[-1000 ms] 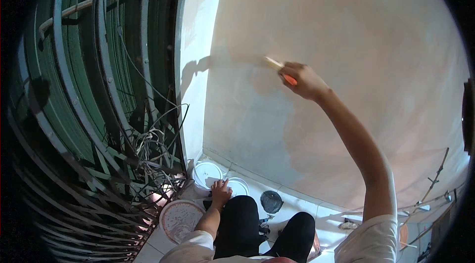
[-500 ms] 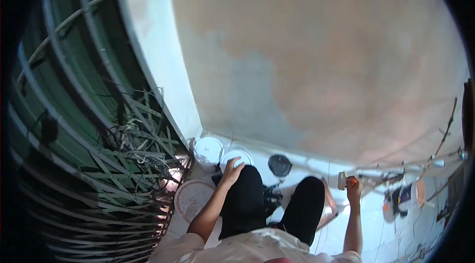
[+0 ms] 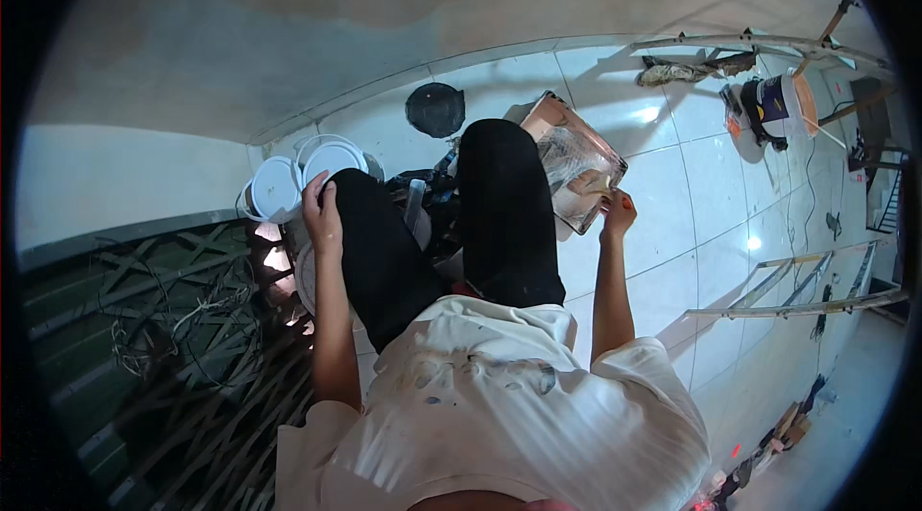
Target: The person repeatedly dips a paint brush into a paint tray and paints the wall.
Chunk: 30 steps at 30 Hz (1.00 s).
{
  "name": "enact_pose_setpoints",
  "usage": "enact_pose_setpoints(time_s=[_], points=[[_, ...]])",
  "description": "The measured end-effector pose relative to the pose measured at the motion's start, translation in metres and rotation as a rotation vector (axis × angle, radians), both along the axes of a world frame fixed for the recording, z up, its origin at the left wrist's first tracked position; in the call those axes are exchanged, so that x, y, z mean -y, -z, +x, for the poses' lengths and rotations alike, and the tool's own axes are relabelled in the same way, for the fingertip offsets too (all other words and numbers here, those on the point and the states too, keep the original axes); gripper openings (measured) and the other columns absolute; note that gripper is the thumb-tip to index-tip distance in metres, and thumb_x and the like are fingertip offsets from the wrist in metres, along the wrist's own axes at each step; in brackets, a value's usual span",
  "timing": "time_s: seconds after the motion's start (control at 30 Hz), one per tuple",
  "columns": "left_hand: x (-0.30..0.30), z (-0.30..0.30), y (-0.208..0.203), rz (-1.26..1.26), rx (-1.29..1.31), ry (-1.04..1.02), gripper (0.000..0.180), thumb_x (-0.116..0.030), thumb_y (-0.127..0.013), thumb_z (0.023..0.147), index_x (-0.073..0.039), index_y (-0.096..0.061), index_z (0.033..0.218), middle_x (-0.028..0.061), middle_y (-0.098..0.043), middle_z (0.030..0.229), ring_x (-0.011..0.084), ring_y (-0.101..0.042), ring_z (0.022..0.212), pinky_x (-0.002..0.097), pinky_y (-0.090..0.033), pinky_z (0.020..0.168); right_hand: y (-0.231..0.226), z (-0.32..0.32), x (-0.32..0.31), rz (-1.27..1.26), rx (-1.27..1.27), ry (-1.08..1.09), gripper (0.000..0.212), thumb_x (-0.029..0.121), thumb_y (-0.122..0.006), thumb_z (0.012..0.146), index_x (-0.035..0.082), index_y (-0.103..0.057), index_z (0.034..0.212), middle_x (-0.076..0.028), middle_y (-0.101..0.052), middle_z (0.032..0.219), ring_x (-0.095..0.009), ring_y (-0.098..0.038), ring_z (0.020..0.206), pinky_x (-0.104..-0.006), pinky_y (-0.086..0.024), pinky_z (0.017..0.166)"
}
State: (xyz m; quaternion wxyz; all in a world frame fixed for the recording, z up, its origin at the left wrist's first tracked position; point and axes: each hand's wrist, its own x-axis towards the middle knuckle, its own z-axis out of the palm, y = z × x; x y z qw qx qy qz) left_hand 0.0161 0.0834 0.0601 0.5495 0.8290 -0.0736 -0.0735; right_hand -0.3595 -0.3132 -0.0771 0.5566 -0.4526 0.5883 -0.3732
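My right hand [image 3: 619, 211] is closed at the near right corner of a rectangular, pinkish-brown paint tray [image 3: 615, 165]. It holds a paintbrush [image 3: 588, 184], whose pale head is down in the tray; the handle is mostly hidden by my fingers. Wet-looking, whitish streaks cover the tray's inside. Over the outer side of my bent left knee rests my left hand [image 3: 323, 208], fingers loosely apart and holding nothing. Just beyond it stand two white lidded buckets [image 3: 277, 186], side by side.
A black round lid or dish [image 3: 435, 109] lies near the wall. Dark items lie between my legs. At right are a bucket [image 3: 797, 108], a cable and a ladder-like frame [image 3: 797, 304]. A folding metal gate [image 3: 182, 357] lines the left.
My view has tipped down from the wall to the floor. The right hand has brought the brush from beside the tray into it. My left hand stays at the knee.
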Motion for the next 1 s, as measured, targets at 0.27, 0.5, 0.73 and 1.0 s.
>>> enact_pose_setpoints(time_s=[0.27, 0.5, 0.73, 1.0], points=[[-0.008, 0.003, 0.001, 0.301, 0.077, 0.057, 0.029, -0.017, -0.055, 0.093, -0.002, -0.059, 0.118, 0.0142, -0.059, 0.118, 0.0255, -0.055, 0.113, 0.0340, -0.039, 0.100, 0.019, 0.065, -0.005, -0.038, -0.047, -0.177, 0.018, 0.017, -0.061, 0.090, 0.002, -0.068, 0.096, -0.004, -0.065, 0.078, -0.011, -0.061, 0.068, -0.0227, -0.047, 0.057], [-0.002, 0.004, -0.005, 0.502, 0.197, 0.110, 0.027, -0.018, -0.059, 0.089, -0.002, -0.060, 0.111, 0.0160, -0.059, 0.112, 0.0324, -0.056, 0.109, 0.0378, -0.041, 0.097, 0.050, 0.087, -0.002, -0.065, -0.072, -0.247, 0.021, 0.015, -0.063, 0.088, -0.004, -0.067, 0.095, -0.007, -0.067, 0.081, -0.012, -0.061, 0.072, -0.0240, -0.048, 0.066], [-0.004, 0.007, -0.006, 0.525, 0.202, 0.102, 0.027, -0.017, -0.059, 0.089, 0.000, -0.061, 0.109, 0.0169, -0.059, 0.111, 0.0328, -0.056, 0.108, 0.0376, -0.041, 0.098, 0.053, 0.097, -0.004, -0.075, -0.147, -0.292, 0.017, 0.013, -0.063, 0.088, -0.001, -0.068, 0.096, -0.008, -0.067, 0.082, -0.013, -0.061, 0.074, -0.0256, -0.048, 0.069], [-0.001, 0.003, -0.009, 0.516, 0.202, 0.085, 0.028, -0.019, -0.059, 0.089, -0.001, -0.061, 0.110, 0.0167, -0.059, 0.112, 0.0335, -0.056, 0.109, 0.0378, -0.041, 0.098, 0.041, 0.112, -0.015, -0.162, -0.183, -0.301, 0.017, 0.012, -0.063, 0.088, -0.001, -0.068, 0.096, -0.008, -0.066, 0.080, -0.013, -0.059, 0.073, -0.0252, -0.047, 0.068]])
